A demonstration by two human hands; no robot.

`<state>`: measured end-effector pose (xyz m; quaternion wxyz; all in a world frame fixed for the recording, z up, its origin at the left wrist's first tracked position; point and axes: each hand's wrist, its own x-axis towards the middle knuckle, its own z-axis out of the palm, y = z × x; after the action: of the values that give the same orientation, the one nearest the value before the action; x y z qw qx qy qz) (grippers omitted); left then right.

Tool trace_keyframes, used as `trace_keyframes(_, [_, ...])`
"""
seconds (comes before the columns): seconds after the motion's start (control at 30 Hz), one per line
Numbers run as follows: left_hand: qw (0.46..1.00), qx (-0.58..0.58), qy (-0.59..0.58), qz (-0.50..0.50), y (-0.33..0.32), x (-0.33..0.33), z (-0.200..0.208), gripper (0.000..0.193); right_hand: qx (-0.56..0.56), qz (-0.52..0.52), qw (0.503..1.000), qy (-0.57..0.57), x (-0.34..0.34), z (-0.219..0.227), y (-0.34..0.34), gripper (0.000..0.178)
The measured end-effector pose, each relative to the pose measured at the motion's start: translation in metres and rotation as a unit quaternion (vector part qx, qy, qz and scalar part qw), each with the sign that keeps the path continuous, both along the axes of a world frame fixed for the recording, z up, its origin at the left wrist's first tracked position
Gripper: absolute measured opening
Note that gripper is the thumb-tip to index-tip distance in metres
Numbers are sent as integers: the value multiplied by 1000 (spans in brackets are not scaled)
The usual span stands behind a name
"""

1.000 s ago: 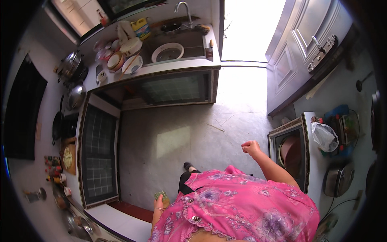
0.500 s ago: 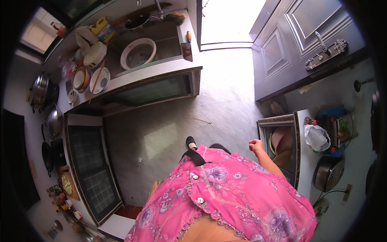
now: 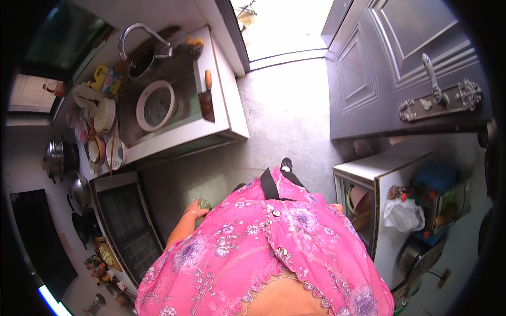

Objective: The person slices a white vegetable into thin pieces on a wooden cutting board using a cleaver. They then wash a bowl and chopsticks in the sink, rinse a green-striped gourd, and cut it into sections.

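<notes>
My left hand hangs low at my side, closed around a green leafy bunch whose kind I cannot make out. Part of the bunch is covered by my pink flowered top. Only a sliver of my right hand shows past the top's right edge, near the open cabinet; its fingers are hidden. Ahead on the left is a sink with a round white basin in it. A cleaver with a wooden handle lies on the counter beside the sink.
Bowls with chopsticks across them stand left of the sink. Sliced food lies on a cutting board at the far left. To the right, a grey door stands open above a white cabinet with a plastic bag on it.
I have moved forward, and the sink and doorway are nearer. My left hand with the green bunch has come into fuller view, while my right hand has dropped back almost out of sight.
</notes>
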<state>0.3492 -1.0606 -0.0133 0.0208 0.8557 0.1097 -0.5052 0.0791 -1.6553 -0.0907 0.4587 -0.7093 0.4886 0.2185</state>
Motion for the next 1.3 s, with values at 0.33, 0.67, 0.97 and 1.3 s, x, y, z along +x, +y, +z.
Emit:
trace_keyframes(0.33, [989,-45,33,135,-99,49,-26,102,4,-21,991,-131,335,21,-143,6])
trace_keyframes(0.67, [971,-99,-10,218,-166,179,-50,95,89,17,925,-369,652,132,-143,15])
trace_keyframes(0.97, [930,-84,-37,355,-230,203,-25,89,-16,51,685,-726,881,321,-153,12])
trace_keyframes(1.3, [833,-53,-52,548,-398,137,12,83,-352,181,389,-832,1207,462,-196,26])
